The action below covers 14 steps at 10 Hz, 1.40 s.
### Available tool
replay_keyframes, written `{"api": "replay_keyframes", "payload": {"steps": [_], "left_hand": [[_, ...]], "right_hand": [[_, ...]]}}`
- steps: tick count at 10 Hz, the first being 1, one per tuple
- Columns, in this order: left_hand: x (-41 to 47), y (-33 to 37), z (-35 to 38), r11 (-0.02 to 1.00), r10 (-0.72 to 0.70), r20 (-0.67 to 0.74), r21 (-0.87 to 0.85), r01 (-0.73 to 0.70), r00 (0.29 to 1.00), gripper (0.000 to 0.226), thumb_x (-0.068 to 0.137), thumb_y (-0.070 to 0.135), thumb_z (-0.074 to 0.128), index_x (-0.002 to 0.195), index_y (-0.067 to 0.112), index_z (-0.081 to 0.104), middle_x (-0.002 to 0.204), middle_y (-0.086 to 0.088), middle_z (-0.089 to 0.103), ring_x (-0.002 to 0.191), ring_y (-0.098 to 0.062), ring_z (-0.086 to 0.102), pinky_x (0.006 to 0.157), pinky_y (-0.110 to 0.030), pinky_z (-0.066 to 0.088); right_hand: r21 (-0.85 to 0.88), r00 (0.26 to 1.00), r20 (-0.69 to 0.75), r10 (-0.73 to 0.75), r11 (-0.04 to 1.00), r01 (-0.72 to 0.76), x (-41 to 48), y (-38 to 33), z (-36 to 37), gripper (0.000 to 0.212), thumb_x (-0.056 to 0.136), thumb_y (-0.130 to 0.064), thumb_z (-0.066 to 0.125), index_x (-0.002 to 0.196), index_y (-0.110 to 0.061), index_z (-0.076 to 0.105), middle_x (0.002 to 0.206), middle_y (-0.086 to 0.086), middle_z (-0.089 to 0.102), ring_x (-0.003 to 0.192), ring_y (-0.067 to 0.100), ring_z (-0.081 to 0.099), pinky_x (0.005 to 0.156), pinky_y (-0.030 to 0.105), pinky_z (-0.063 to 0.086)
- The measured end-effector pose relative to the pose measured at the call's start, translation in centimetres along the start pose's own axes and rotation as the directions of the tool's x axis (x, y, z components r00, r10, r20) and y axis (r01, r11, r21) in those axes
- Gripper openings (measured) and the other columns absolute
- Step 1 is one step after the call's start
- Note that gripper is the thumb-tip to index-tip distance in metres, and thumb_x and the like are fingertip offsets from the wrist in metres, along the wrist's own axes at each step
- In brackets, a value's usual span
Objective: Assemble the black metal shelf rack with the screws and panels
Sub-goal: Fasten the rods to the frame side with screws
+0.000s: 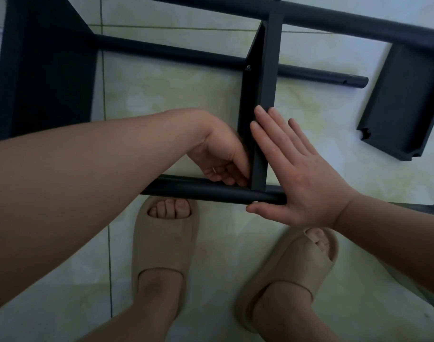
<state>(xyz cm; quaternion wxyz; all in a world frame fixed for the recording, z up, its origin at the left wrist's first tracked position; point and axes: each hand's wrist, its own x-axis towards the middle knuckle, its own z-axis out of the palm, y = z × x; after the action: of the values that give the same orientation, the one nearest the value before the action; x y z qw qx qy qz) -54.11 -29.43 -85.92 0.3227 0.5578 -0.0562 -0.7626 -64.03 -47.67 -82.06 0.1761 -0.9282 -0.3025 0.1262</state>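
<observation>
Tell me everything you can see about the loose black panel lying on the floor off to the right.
The loose panel is matte black, apparently metal, a shallow rectangular tray with raised lips along its long edges and a rounded notch at its near corner. It lies flat on the pale tiled floor, angled, its far end running up to the long black tube; whether they touch is unclear. Nothing rests on it.
</observation>
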Motion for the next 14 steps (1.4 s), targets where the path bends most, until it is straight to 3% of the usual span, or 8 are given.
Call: {"api": "replay_keyframes", "payload": {"steps": [2,5,7,11,14], "left_hand": [[-0.23,0.21,-0.43,0.998,0.021,0.029,-0.055,-0.02,0.999,0.013,0.092,0.002,0.059,0.097,0.009,0.069,0.086,-0.003,0.068,0.072,-0.01,0.059,0.069,-0.02,0.047],[-0.09,0.29,-0.24,0.999,0.002,0.017,0.046,-0.003,1.0,0.009,0.094,0.017,0.062,0.098,0.018,0.07,0.085,0.003,0.067,0.074,-0.01,0.058,0.07,-0.024,0.044],[-0.18,0.39,-0.5,0.997,-0.049,0.053,0.054,0.046,0.997,0.01,0.092,0.016,0.062,0.094,0.019,0.071,0.086,0.004,0.068,0.076,-0.01,0.058,0.072,-0.024,0.042],[0.23,-0.1,-0.08,0.999,0.038,0.026,0.006,-0.038,0.999,0.015,0.094,0.013,0.061,0.107,0.014,0.067,0.091,0.003,0.067,0.079,-0.01,0.058,0.071,-0.024,0.042],[-0.18,-0.06,-0.68,1.0,0.009,0.062,-0.024,-0.008,0.998,0.015,0.093,0.009,0.058,0.1,0.016,0.069,0.089,0.002,0.07,0.074,-0.009,0.059,0.07,-0.022,0.044]], "right_hand": [[-0.003,1.0,0.005,0.0,1.0,0.0,0.01,0.04,0.01,0.111,0.086,-0.071,0.057,0.16,0.001,0.015,0.17,0.017,0.004,0.158,0.032,0.0,0.125,0.058,0.014],[-0.004,1.0,0.002,-0.001,1.0,0.001,0.01,0.02,0.05,0.111,0.086,-0.072,0.056,0.16,0.001,0.016,0.17,0.017,0.005,0.158,0.032,0.001,0.125,0.059,0.014],[0.001,1.0,0.011,0.004,1.0,-0.004,0.04,-0.01,-0.06,0.111,0.086,-0.072,0.055,0.16,0.001,0.016,0.17,0.017,0.005,0.158,0.032,0.0,0.125,0.058,0.014],[0.001,1.0,0.015,0.004,1.0,-0.004,0.02,-0.01,-0.08,0.111,0.087,-0.072,0.055,0.16,0.001,0.015,0.17,0.017,0.004,0.158,0.033,0.0,0.125,0.059,0.015],[0.005,1.0,0.009,0.004,1.0,-0.004,0.03,-0.05,-0.06,0.111,0.086,-0.072,0.055,0.16,0.001,0.016,0.17,0.017,0.005,0.158,0.033,0.001,0.124,0.059,0.016]]}}
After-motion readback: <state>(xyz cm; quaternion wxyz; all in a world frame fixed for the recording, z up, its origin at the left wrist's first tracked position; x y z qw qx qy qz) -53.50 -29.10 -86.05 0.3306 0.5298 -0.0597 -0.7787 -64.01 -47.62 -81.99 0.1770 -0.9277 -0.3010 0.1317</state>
